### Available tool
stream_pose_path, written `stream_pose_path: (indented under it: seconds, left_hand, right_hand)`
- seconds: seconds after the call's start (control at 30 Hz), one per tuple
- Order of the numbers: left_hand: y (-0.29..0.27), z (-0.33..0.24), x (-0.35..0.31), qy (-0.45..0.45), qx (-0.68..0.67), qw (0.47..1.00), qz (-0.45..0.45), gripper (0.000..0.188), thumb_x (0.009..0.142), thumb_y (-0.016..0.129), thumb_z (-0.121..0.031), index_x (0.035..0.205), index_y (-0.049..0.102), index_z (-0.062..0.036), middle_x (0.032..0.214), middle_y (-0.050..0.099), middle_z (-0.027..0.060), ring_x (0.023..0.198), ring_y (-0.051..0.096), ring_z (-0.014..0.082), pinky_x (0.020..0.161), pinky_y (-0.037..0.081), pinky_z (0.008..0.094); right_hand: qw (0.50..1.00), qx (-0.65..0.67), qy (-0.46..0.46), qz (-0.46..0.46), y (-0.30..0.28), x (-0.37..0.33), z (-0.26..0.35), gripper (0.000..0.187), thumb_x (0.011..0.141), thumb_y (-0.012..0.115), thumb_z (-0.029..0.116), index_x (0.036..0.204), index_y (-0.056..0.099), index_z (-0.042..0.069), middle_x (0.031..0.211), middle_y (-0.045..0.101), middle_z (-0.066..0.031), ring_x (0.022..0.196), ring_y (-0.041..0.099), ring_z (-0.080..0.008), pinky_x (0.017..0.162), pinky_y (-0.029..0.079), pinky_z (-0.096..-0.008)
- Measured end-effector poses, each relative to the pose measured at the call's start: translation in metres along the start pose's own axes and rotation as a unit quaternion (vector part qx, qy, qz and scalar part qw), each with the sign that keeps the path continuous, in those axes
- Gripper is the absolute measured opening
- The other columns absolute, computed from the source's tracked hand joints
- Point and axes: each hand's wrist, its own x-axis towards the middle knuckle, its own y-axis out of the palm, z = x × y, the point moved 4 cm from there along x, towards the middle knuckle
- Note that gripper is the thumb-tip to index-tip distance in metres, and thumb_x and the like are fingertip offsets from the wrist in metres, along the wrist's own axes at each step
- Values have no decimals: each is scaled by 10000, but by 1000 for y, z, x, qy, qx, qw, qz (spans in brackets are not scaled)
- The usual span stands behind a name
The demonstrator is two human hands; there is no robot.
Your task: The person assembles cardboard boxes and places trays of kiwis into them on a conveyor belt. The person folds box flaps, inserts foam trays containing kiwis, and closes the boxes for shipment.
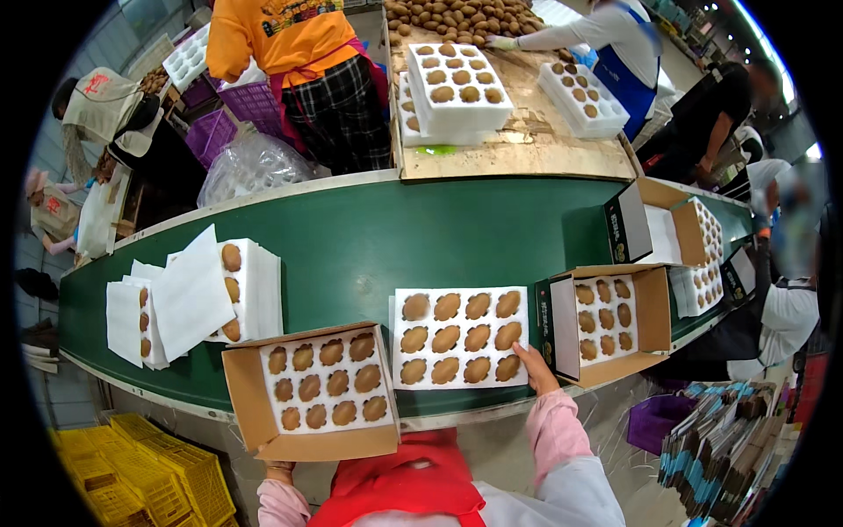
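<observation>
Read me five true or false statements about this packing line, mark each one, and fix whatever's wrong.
1. The white foam tray between the two nearest open boxes holds twelve kiwifruit. True.
2. The right hand is up at the far wooden table. False: it is at the right edge of that foam tray.
3. The left hand is at the near edge of the open cardboard box left of the tray. True.
4. The conveyor belt is bright orange. False: it is green.
5. The yellow plastic crates are at the lower left of the view. True.
</observation>
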Motion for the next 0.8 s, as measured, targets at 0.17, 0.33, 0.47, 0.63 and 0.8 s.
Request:
stream_pose_path:
  seconds: [0.17, 0.33, 0.47, 0.63, 0.8]
  left_hand:
    - [7, 1, -4, 14, 15, 1000, -17, 551, 836, 428, -536, 1181, 479, -109, 1122, 556, 55, 1042, 528, 244, 864, 444, 425]
    - [18, 8, -4, 14, 22, 999, -19, 550, 832, 427, -543, 1171, 486, -114, 1113, 561, 50, 1033, 532, 243, 855, 449, 424]
    - [27, 20, -5, 8, 22, 1000, -22, 549, 828, 426, -549, 1164, 491, -119, 1106, 565, 47, 1025, 536, 241, 847, 453, 422]
    - [36, 31, -8, -2, 26, 999, -28, 549, 824, 425, -556, 1154, 497, -124, 1097, 570, 43, 1016, 540, 240, 837, 459, 421]
    - [40, 27, 21, -32, 53, 998, -33, 548, 819, 424, -563, 1145, 503, -130, 1088, 575, 39, 1006, 545, 239, 827, 464, 419]
  right_hand:
    - [998, 52, 0, -20, -3, -17, -18, 599, 804, 636, 309, 1245, 386, -10, 1166, 507, -107, 1044, 489, -200, 896, 397, -335]
    - [993, 85, -7, -85, -27, -55, -57, 546, 819, 628, 225, 1244, 375, -6, 1153, 510, -103, 1039, 495, -202, 885, 409, -328]
    - [986, 105, -25, -129, -37, -95, -83, 504, 839, 588, 131, 1258, 348, -14, 1206, 472, -125, 1077, 473, -222, 902, 400, -333]
    - [979, 157, -22, -127, -67, -137, -102, 600, 816, 625, 179, 1293, 305, 5, 1233, 452, -127, 1097, 467, -234, 916, 404, -352]
    - [976, 166, -5, -141, -108, -149, -127, 654, 796, 657, 229, 1298, 302, 7, 1232, 456, -113, 1103, 463, -231, 928, 394, -360]
